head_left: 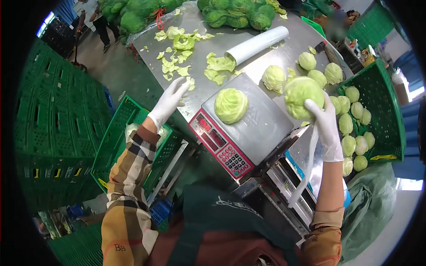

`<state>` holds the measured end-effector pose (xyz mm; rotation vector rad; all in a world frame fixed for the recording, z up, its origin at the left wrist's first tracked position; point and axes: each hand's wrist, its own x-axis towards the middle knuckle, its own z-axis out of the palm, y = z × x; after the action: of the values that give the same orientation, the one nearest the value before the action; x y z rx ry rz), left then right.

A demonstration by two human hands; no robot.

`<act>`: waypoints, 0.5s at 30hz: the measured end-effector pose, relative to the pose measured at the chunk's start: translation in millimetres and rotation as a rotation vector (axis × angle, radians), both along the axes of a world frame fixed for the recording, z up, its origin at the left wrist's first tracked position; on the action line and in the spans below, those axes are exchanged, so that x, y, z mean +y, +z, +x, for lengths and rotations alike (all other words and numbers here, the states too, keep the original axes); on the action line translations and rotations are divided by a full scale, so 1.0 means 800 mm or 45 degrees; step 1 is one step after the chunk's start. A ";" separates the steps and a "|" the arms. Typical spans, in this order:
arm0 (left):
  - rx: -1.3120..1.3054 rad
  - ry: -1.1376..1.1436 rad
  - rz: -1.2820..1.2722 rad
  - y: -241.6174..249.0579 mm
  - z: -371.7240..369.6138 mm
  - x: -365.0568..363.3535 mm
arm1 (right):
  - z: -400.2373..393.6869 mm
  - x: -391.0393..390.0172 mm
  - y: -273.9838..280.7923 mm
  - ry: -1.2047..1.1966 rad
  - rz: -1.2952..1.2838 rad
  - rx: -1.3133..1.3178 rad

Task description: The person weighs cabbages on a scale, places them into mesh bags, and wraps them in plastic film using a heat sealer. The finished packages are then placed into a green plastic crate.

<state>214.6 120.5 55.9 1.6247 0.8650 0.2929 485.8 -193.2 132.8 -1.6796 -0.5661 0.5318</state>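
In a white glove, my right hand (327,128) grips a pale green cabbage (302,98), thumb across its near side, held up beyond the right edge of the scale. A long white strip (306,177) runs down from beside that hand over the machine below. My left hand (171,103), also gloved, holds nothing; its fingers stretch out by the table's left edge, close to loose leaf scraps. Between my hands, another cabbage (230,106) sits on the metal plate of the scale (267,135), whose red-framed panel (220,144) shows lit digits.
On the metal table (195,95) lie torn leaves (177,53), a white roll (257,45) and several cabbages (274,79). A green crate (385,106) of cabbages stands right, another crate (126,111) left. Netted cabbages (239,13) fill the back. Stacked crates (57,106) rise far left; a person (95,15) stands beyond.
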 end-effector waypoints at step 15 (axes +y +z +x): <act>-0.131 -0.164 0.804 -0.087 0.095 -0.127 | -0.124 0.059 -0.105 0.042 -1.080 -0.783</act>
<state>290.2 18.8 -13.5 2.2144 0.6126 0.5961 386.7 -145.7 48.6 -2.6831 -0.8801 0.2713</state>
